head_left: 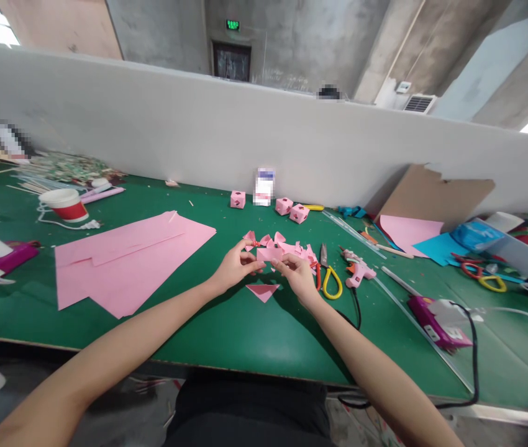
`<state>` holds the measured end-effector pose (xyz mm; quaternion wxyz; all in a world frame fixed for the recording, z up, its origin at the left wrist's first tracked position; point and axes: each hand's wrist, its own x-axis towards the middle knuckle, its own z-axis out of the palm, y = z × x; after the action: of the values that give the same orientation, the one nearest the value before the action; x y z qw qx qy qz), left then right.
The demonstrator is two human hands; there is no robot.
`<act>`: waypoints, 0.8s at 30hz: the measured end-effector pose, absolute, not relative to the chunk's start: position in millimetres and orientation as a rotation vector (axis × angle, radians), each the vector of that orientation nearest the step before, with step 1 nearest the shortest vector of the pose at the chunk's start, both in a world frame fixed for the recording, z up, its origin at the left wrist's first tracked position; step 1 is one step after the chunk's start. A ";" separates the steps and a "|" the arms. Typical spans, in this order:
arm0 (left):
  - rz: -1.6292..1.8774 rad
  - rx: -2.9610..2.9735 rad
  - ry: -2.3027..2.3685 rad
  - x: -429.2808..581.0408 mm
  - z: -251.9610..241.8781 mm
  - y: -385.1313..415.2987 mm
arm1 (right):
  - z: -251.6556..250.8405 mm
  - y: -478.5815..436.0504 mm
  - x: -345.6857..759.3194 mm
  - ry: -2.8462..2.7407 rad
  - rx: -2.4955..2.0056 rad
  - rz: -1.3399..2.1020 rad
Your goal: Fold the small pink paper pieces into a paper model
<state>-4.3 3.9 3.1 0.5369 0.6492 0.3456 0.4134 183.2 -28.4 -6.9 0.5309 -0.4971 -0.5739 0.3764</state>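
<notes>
A small pink paper piece (pixel 269 254) is held up over the green table (pixel 245 338) between my two hands. My left hand (pixel 240 266) pinches its left end, and my right hand (pixel 295 273) pinches its right side near the lower edge. Just below them, a pink paper triangle (pixel 263 292) lies on the table. Behind and to the right of my fingers is a pile of pink paper scraps (pixel 305 253). Scissors with red and yellow handles (pixel 332 282) lie to the right of my right hand, beside a pink glue gun (pixel 359 272).
Large pink sheets (pixel 128 267) lie at left, near a red and white cup (pixel 65 205). Pink cubes (pixel 238 199) stand at the back. A purple power strip (pixel 438 323), cords, clear sticks and more scissors (pixel 482 276) are at right. A grey partition (pixel 175 118) runs behind.
</notes>
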 end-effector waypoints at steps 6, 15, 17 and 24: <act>0.995 1.534 0.804 -4.4 -1.7 6.7 | -8.3 -27.7 182.1 -1.452 -1.176 0.853; 1.045 2.003 0.918 -7.1 2.6 -2.0 | -11.6 -31.0 179.6 -1.702 -1.313 0.530; 1.028 2.058 0.933 -6.2 4.1 -4.7 | -11.4 -32.3 178.4 -1.746 -1.350 0.441; 1.014 2.064 0.987 -6.0 7.6 -5.3 | -8.0 -28.2 183.0 -1.818 -1.352 0.273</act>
<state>-6.0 -5.3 7.6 0.3143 0.7830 0.3744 0.3846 183.0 -28.2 -8.0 0.4166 -0.5385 -0.7243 0.1089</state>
